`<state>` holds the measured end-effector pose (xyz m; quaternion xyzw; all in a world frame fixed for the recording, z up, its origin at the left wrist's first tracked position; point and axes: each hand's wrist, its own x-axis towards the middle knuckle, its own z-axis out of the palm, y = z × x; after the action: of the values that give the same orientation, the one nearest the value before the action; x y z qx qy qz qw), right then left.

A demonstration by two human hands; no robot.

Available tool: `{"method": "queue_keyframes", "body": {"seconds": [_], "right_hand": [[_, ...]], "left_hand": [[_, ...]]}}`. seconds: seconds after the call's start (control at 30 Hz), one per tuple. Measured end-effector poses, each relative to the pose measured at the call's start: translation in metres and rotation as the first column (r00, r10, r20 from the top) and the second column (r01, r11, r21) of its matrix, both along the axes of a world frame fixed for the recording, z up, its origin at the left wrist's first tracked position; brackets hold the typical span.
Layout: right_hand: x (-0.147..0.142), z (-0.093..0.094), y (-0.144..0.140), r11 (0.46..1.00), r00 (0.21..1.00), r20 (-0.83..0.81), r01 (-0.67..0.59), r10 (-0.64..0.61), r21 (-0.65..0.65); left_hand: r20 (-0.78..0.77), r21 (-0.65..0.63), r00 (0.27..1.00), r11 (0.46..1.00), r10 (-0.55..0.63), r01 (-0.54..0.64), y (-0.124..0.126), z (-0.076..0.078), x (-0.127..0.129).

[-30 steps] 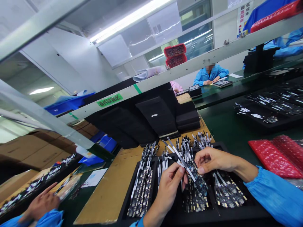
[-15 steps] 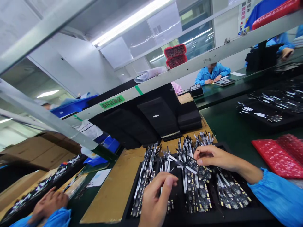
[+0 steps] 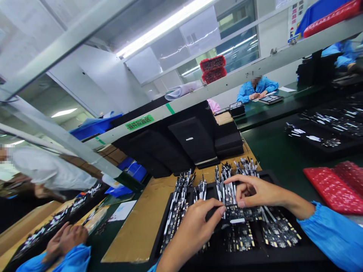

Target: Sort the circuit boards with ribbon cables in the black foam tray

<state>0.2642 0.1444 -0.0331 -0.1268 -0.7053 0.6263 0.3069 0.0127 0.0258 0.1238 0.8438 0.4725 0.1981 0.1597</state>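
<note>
A dark circuit board (image 3: 246,214) with a pale strip lies across between my hands, over the rows of boards in a black foam tray (image 3: 215,257). My left hand (image 3: 198,221) pinches at the board's left end, thumb and index finger together. My right hand (image 3: 252,190) grips its upper edge between thumb and curled fingers, the index finger stretched out leftward. Beneath and around are stacked circuit boards (image 3: 280,230) with white and black flat cables (image 3: 181,189) pointing away from me. My fingers partly cover the held board.
Brown cardboard (image 3: 136,226) lies left of the tray, red bubble-wrapped packs (image 3: 330,189) to the right. Black foam sheets (image 3: 193,139) lean behind, under a metal shelf rail (image 3: 181,107). A co-worker's hands (image 3: 66,240) rest at left; another tray of boards (image 3: 320,132) sits far right.
My left hand has moved up and right to the circuit board. The board has swung from slanted to nearly level and come slightly lower. A person in pale clothing has appeared at far left.
</note>
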Motion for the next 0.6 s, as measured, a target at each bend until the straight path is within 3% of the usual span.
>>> {"method": "queue_keyframes", "body": {"seconds": [0.17,0.23,0.33,0.47,0.6], "right_hand": [[0.007,0.009,-0.002,0.993,0.992,-0.046,0.113,-0.114,-0.019],[0.011,0.009,-0.002,0.973,0.965,-0.127,0.223,-0.23,-0.064],[0.016,0.009,0.0,0.923,0.884,-0.268,0.357,-0.383,-0.141],[0.012,0.012,-0.003,0.93,0.88,-0.299,0.351,-0.368,-0.111],[0.004,0.021,-0.016,0.91,0.873,-0.259,0.404,-0.413,-0.089]], "left_hand": [[0.187,-0.084,0.981,0.996,0.048,-0.033,0.002,-0.003,-0.002],[0.289,-0.056,0.953,0.995,0.093,-0.08,0.001,0.001,-0.004],[0.416,0.043,0.886,0.969,0.203,-0.242,-0.002,0.007,-0.007],[0.525,0.149,0.801,0.895,0.288,-0.42,-0.007,0.008,-0.005],[0.534,0.21,0.805,0.882,0.257,-0.422,-0.014,0.001,0.005]]}}
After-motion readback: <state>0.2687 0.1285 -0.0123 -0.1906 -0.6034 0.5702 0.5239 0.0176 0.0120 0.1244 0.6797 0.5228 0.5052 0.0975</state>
